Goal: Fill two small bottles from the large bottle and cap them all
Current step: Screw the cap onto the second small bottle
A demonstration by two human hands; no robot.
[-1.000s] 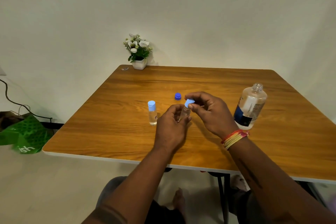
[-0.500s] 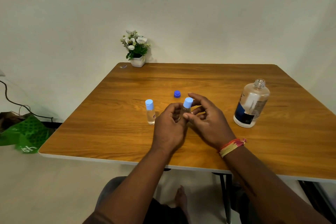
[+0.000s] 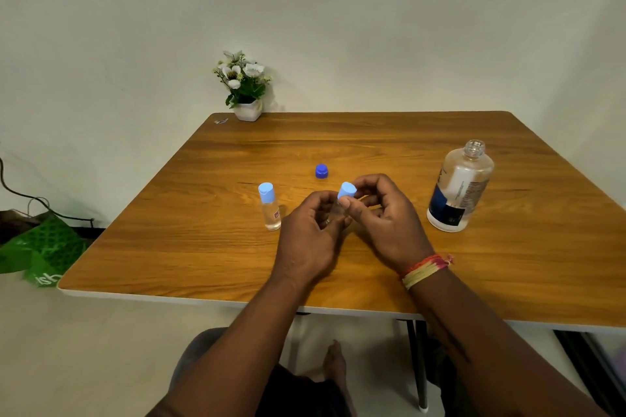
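Note:
My left hand [image 3: 310, 237] wraps around a small clear bottle [image 3: 336, 211] at the table's middle, mostly hiding it. My right hand [image 3: 386, 220] pinches the light blue cap [image 3: 346, 192] that sits on top of that bottle. A second small bottle [image 3: 270, 208], capped in light blue and holding clear liquid, stands upright just left of my hands. The large clear bottle [image 3: 459, 188] stands uncapped at the right, with a dark blue label. Its dark blue cap [image 3: 321, 171] lies on the table behind my hands.
A white pot of flowers [image 3: 244, 86] stands at the far left corner of the wooden table [image 3: 372, 135]. A green bag [image 3: 44, 250] and a black cable [image 3: 20, 195] lie on the floor to the left. My legs show under the table's near edge.
My right hand's fingers have shifted around the light blue cap on the small bottle, from above it to pinching its side. The left hand keeps its hold on the bottle.

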